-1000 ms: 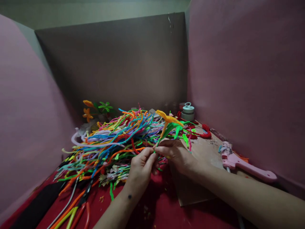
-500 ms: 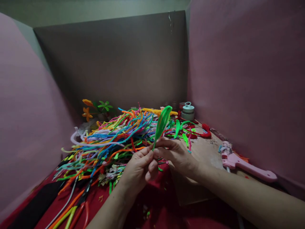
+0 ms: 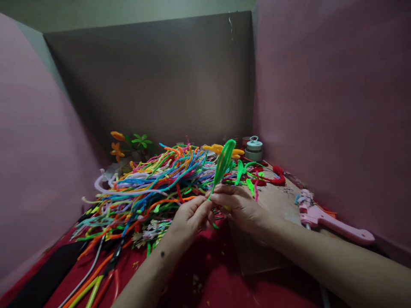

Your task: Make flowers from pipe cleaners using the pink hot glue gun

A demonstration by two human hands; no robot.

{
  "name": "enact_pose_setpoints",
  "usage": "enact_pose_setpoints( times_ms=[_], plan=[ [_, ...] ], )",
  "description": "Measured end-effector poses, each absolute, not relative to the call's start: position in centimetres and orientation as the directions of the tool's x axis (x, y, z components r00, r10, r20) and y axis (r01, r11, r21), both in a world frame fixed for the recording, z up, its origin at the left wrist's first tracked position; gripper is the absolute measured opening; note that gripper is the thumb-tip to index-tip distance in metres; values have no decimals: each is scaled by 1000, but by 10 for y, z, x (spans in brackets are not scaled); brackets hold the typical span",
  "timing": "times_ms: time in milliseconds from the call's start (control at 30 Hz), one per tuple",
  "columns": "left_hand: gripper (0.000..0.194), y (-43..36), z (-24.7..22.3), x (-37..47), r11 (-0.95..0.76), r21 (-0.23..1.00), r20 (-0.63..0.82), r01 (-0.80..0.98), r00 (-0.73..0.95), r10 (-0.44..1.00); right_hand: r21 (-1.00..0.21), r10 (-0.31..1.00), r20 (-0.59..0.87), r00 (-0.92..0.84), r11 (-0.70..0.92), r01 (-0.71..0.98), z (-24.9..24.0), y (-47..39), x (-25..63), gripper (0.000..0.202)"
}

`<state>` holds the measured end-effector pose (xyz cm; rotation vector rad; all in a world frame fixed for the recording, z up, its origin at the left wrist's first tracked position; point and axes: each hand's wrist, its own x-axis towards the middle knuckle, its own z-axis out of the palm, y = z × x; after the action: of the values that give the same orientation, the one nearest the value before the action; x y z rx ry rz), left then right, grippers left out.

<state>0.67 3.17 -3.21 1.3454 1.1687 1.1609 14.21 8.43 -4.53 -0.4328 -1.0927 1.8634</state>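
A green pipe-cleaner leaf [image 3: 224, 164] stands upright between my two hands, its narrow stem end pinched low down. My left hand [image 3: 192, 216] closes its thumb and fingers on the stem from the left. From the right, my right hand [image 3: 241, 206] pinches the same stem just beside the left fingertips. The lowest end of the stem is hidden by my fingers. Behind the hands lies a large heap of multicoloured pipe cleaners [image 3: 154, 182].
A pink glue gun [image 3: 340, 224] lies at the right near a brown board [image 3: 276, 205]. Red- and yellow-handled pliers [image 3: 111, 273] rest on the red cloth [image 3: 221, 278] at the left. Pipe-cleaner flowers [image 3: 117, 152] and a pale green lidded container [image 3: 254, 149] stand at the back.
The leaf has shifted slightly to the right and turned a little. My left fingers have curled in closer under the stem, and both hands remain on it.
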Motion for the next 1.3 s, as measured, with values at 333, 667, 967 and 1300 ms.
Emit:
enact_pose_setpoints(
  times_ms=[333, 667, 967, 1300],
  plan=[
    [20, 35, -31, 1, -114, 993, 114, 5, -125, 986, -954, 772, 239, -589, 75, -289, -49, 82, 142, 17],
    [14, 29, -24, 5, -46, 999, 47, 11, -115, 992, -983, 682, 118, -722, -23, -182, -50, 82, 141, 11],
    [22, 28, -18, 3, 16, 999, -14, 36, -55, 998, -993, 690, 108, -716, 33, -118, -52, 83, 141, 10],
    [19, 25, -20, -9, 140, 982, -131, -123, 78, 988, -978, 571, 204, -795, 86, -188, -51, 81, 145, 17]
  ],
)
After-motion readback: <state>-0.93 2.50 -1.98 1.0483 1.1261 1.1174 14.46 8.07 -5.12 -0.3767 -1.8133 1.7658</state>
